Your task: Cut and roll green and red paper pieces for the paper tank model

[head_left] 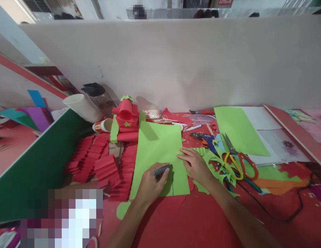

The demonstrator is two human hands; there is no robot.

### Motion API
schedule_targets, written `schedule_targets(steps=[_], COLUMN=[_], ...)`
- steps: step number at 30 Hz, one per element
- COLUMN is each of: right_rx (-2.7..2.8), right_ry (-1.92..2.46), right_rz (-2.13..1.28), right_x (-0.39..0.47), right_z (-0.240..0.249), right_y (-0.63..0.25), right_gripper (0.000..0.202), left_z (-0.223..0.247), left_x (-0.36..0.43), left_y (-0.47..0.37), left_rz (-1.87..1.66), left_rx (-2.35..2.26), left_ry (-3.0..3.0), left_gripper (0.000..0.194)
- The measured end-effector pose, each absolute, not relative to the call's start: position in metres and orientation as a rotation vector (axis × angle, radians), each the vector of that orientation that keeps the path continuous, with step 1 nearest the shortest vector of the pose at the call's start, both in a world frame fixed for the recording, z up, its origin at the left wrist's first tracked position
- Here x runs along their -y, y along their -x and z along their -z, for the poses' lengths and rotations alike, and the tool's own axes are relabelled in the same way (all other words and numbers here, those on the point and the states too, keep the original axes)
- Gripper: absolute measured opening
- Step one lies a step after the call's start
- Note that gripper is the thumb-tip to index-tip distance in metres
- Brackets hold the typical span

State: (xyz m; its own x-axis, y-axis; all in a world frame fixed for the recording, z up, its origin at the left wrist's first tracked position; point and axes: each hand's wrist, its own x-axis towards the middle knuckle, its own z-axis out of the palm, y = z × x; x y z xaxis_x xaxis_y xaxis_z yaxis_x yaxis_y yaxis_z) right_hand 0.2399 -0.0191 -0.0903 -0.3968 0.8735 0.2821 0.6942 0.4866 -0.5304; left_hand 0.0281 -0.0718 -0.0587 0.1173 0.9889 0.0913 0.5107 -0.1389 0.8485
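A light green sheet of paper (160, 144) lies upright before me on the red table. My left hand (152, 182) is closed around a dark grey pen (161, 170), its tip at the sheet, right of the middle. From near the tip, a dark drawn line (173, 186) runs down to the sheet's lower edge. My right hand (193, 164) lies with fingers stretched out over the sheet's right edge and holds nothing. Beside that hand are green paper offcuts (214, 162) and a blue glue gun (210, 142).
Scissors with yellow and red handles (240, 164) lie on the right, near another green sheet (238, 127). Folded red paper strips (106, 165) and a red paper model (126, 120) crowd the left. A green divider (46, 162) and a white back panel (170, 65) bound the table.
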Motion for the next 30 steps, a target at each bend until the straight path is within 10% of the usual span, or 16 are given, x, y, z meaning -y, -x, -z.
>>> schedule_targets(steps=[30], right_rx=[2.158], right_ry=[1.303], right_rz=[-0.434], right_x=[0.021], right_z=[0.085], right_y=[-0.238], right_gripper=[0.033], left_z=[0.058], left_x=[0.058], left_y=[-0.033], left_rz=[-0.954], left_rx=[-1.532], left_ry=[-1.721], left_gripper=[0.028])
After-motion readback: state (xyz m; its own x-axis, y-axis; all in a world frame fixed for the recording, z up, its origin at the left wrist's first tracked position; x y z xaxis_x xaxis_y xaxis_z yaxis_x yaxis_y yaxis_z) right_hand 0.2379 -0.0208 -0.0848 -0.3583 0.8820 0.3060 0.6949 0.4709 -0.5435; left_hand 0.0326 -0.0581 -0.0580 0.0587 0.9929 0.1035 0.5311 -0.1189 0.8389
